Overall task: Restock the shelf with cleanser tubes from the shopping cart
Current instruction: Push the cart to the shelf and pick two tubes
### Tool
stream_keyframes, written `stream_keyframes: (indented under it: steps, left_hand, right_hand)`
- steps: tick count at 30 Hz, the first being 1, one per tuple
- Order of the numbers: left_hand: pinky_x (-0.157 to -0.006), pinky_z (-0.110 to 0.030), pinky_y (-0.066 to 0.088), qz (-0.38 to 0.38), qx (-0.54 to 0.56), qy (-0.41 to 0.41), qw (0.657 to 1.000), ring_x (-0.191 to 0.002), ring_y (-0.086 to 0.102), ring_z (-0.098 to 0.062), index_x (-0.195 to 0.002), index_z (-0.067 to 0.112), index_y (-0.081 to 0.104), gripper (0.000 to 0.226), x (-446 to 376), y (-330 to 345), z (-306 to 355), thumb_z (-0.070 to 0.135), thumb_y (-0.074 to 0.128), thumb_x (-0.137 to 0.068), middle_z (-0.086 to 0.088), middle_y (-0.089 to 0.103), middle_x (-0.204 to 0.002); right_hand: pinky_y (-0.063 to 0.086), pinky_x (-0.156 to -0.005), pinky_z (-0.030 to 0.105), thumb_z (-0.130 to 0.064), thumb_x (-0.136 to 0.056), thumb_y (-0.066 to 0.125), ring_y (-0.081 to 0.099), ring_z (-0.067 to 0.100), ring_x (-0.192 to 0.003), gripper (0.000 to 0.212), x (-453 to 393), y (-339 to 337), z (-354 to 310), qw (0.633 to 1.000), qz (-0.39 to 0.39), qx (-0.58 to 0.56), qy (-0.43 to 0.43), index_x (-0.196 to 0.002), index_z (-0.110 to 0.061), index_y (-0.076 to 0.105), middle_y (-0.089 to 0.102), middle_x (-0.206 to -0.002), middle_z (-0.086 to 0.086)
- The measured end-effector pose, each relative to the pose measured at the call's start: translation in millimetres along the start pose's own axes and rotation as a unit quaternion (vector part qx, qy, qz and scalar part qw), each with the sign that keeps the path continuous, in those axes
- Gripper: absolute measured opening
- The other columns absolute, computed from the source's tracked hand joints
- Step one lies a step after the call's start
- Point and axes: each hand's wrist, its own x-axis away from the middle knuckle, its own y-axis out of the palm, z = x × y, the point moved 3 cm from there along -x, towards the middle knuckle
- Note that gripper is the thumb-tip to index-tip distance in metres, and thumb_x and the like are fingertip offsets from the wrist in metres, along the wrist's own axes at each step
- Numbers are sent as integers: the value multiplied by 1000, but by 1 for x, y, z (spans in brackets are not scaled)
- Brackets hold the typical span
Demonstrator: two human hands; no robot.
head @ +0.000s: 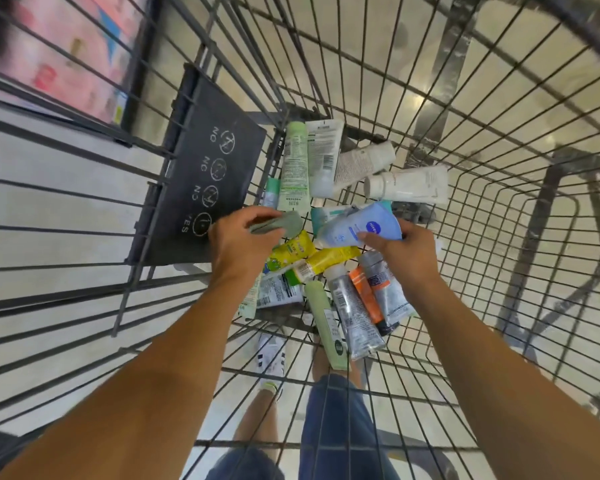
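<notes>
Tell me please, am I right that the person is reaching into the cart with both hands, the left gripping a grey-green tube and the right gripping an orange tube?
Not quite. The head view shows the right hand gripping the pale blue Nivea tube, not an orange one; the orange tube lies untouched in the shopping cart. The rest holds: the left hand grips a grey-green tube.

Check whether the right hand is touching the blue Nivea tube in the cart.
Touching. The head view shows the right hand with its fingers curled over the label end of the blue Nivea tube, gripping it above the other tubes.
</notes>
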Motion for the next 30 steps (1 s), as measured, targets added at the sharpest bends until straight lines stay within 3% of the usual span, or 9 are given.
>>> stream_keyframes:
  steps: [4, 8, 11, 14, 18, 23, 26, 28, 30]
  left_hand:
    - [-83, -24, 59, -84, 54, 31, 994, -90, 69, -3, -99, 29, 77, 33, -5, 38, 2, 5, 82, -76, 12, 74, -100]
    - [-85, -16, 52, -169, -39, 141, 975, -101, 59, -8, -111, 25, 69, 50, -10, 61, 2, 0, 83, -70, 9, 62, -113]
    - [-98, -29, 45, -263, -164, 212, 927, -115, 39, -10, -128, 23, 60, 67, -13, 66, -5, -7, 75, -70, 12, 48, -124]
    - [-106, -31, 39, -300, -208, 229, 902, -125, 39, -14, -138, 25, 52, 76, -20, 65, -6, -13, 64, -74, 6, 43, -139]
    - [-94, -30, 47, -307, -302, 219, 876, -108, 51, -13, -147, 29, 41, 74, -36, 71, -1, 12, 74, -83, 4, 36, -138]
    - [-98, -42, 44, -254, -413, 254, 837, -122, 44, -24, -135, 24, 52, 66, -47, 78, 0, 37, 80, -77, -3, 48, -130]
    - [-89, -38, 44, -212, -382, 272, 857, -109, 56, -27, -124, 20, 54, 55, -37, 74, -2, 34, 80, -78, -8, 64, -120]
    - [-78, -33, 44, -196, -313, 228, 901, -100, 61, -27, -117, 19, 53, 47, -29, 66, -5, 28, 80, -80, -7, 67, -113]
    - [-80, -33, 49, -191, -222, 158, 943, -104, 62, -24, -117, 21, 50, 46, -23, 55, -4, 25, 79, -82, -6, 66, -118]
  right_hand:
    - [53, -66, 38, -18, -77, 84, 65, 25, -65, 14, -7, 2, 6, 999, 7, -39, 9, -85, -17, 72, 74, -83, 17]
    - [54, -61, 38, -21, -78, 83, 69, 30, -66, 13, -17, 0, 16, 999, 5, -49, 22, -80, -17, 71, 74, -84, 21]
    - [55, -60, 38, -25, -78, 83, 71, 32, -68, 17, -24, -6, 25, 997, -4, -67, 36, -84, -13, 73, 75, -80, 17]
    - [48, -50, 26, -23, -80, 82, 64, 18, -56, 26, -28, -12, 28, 996, -20, -77, 46, -96, -4, 73, 73, -77, 14]
    - [53, -51, 24, -17, -82, 80, 66, 15, -54, 28, -31, -14, 24, 995, -35, -79, 43, -103, -2, 70, 73, -74, 8]
    - [59, -68, 28, -15, -81, 81, 74, 17, -76, 25, -34, -20, 25, 993, -35, -105, 31, -103, -7, 73, 77, -86, 4]
    - [55, -63, 18, -14, -86, 76, 71, 6, -72, 22, -31, -25, 21, 992, -31, -119, 14, -105, -5, 70, 75, -90, 5]
    - [54, -66, 19, -14, -89, 72, 72, 8, -76, 23, -29, -30, 16, 990, -31, -140, 7, -107, 0, 68, 73, -95, 11]
    - [56, -74, 25, -15, -92, 69, 74, 17, -87, 27, -27, -35, 11, 986, -35, -163, 0, -110, 5, 65, 71, -100, 15]
